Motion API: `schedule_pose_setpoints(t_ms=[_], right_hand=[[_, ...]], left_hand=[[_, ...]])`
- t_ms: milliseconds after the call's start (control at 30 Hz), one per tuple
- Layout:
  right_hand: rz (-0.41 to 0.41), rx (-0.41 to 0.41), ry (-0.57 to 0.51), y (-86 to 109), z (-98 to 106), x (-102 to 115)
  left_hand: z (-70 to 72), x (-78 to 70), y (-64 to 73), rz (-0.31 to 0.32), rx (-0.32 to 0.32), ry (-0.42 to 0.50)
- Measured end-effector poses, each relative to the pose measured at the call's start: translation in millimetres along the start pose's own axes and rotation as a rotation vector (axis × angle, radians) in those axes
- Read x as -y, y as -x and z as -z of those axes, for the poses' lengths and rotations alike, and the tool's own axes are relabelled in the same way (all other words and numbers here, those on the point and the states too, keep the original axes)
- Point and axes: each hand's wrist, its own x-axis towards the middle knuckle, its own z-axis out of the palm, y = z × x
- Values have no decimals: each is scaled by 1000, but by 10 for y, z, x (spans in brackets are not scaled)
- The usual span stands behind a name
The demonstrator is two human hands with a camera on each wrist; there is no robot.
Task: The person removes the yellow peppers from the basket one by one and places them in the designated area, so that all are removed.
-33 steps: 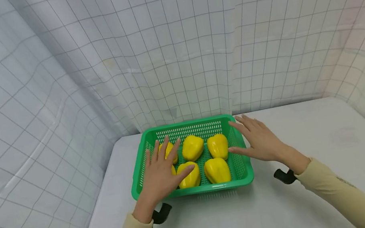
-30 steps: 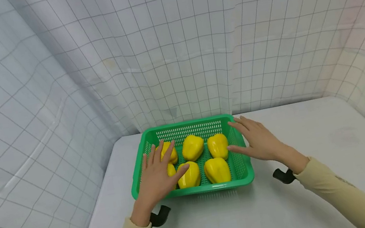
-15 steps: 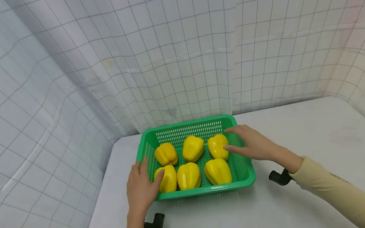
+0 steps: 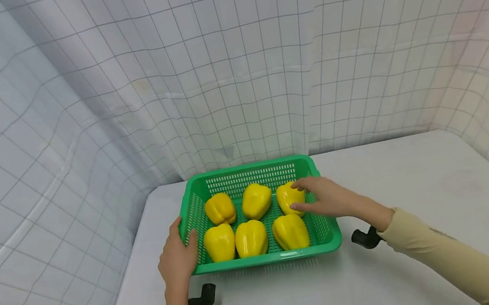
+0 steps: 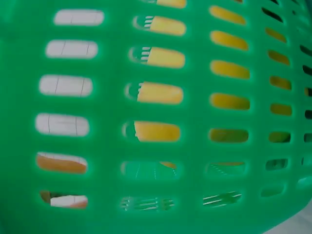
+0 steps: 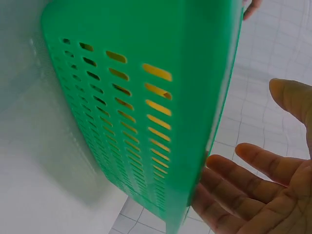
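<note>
A green plastic basket (image 4: 263, 259) with slotted walls holds several yellow bell peppers (image 4: 251, 238) in two rows. At its left side, my left hand (image 4: 179, 259) grips the rim, with the thumb on the inner side and the fingers outside. The slotted basket wall (image 5: 195, 112) fills the left wrist view, which does not show that hand. My right hand (image 4: 328, 197) hovers over the right rim, its thumb and forefinger apart near the back right bell pepper (image 4: 288, 197). In the right wrist view, the fingers of that hand (image 6: 263, 190) are spread out and hold nothing.
The basket stands on a white table (image 4: 393, 186) near its back edge. White curtains with a dark grid (image 4: 231, 78) enclose the back and both sides. A black wrist mount (image 4: 366, 238) sits under the right wrist, and another black wrist mount (image 4: 203, 297) under the left.
My left hand has moved from above the peppers to the basket's left rim and taken hold of it. My right hand has shifted slightly left and down over the right rim.
</note>
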Motion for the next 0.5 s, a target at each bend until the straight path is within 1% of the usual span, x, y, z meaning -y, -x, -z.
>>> schedule_pose_setpoints(t_ms=[100,200,333,500], right_hand=[[-12,51,11,-34,-11,20],[-19,111,15,-71,-19,39],[-62,201,23,-128,-29,59],[-116,316,72,-221,-20,71]], left_hand=[[5,45,3,20,-5,53],[-1,75,4,32,-9,87],[-9,88,-5,42,-14,115],[-2,90,-9,57,-2,136]])
